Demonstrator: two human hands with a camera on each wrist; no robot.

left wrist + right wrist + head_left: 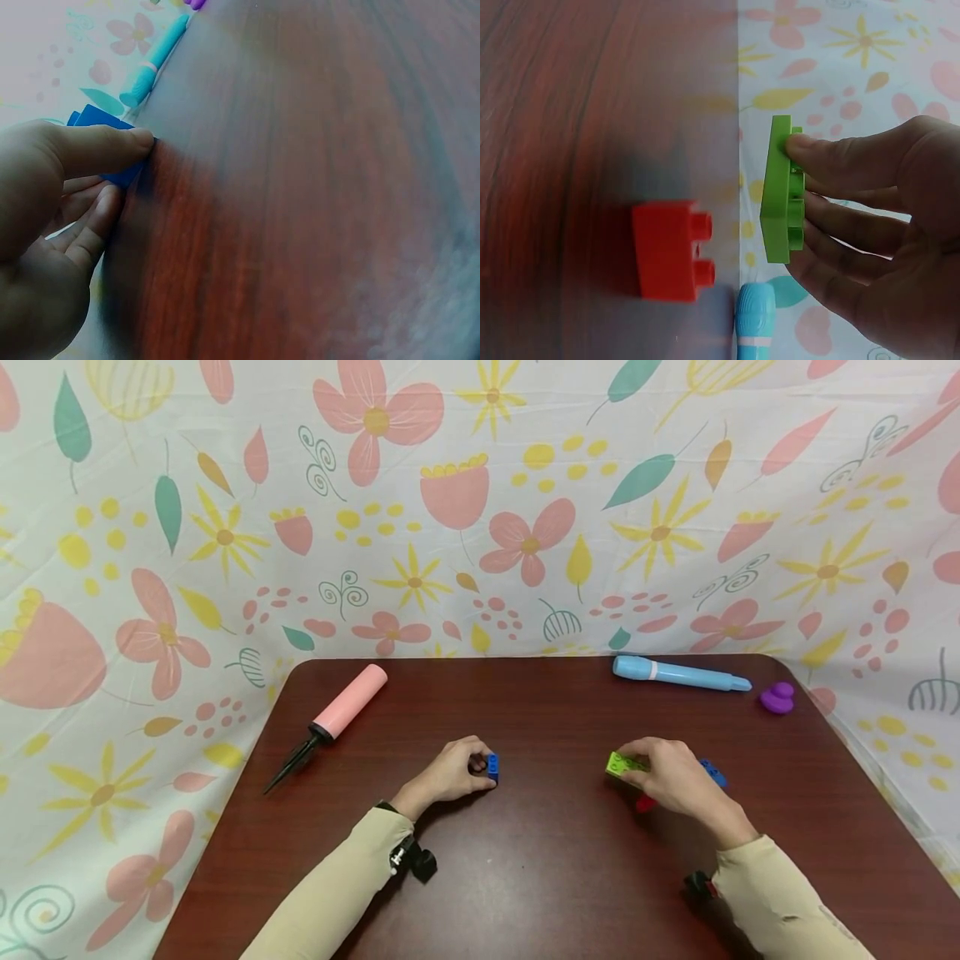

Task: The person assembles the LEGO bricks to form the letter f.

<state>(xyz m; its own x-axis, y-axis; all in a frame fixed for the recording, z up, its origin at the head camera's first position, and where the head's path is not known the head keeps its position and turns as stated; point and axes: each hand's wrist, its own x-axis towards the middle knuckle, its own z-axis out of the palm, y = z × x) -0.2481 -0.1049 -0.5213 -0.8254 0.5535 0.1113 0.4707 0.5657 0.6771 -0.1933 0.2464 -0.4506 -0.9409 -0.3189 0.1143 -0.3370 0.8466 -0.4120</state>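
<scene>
1. We see the left hand [450,772] left of the bench's middle, its fingers curled and parted only by the blue brick [492,766] they pinch; whether that brick touches the bench [525,868] we cannot tell.
2. We see the right hand [686,781] well apart to the right, its thumb and fingers pinching the green brick [621,765], parted just enough to hold it.
3. We find the red brick [664,251] below the right hand, apart from the green one, and a second blue brick [714,772] just right of that hand, partly hidden by it.
4. The bricks show moulded studs; we cannot tell at this size whether these carry lettering.
5. We see a pink pump [350,702] with a black nozzle at far left.
6. At far right we see a light-blue tube [686,675] with a pale band, too small for us to read as a label, and a purple toy [777,697] beside it.
7. Behind, we see a cloth [450,543] printed with flowers and leaves.
</scene>
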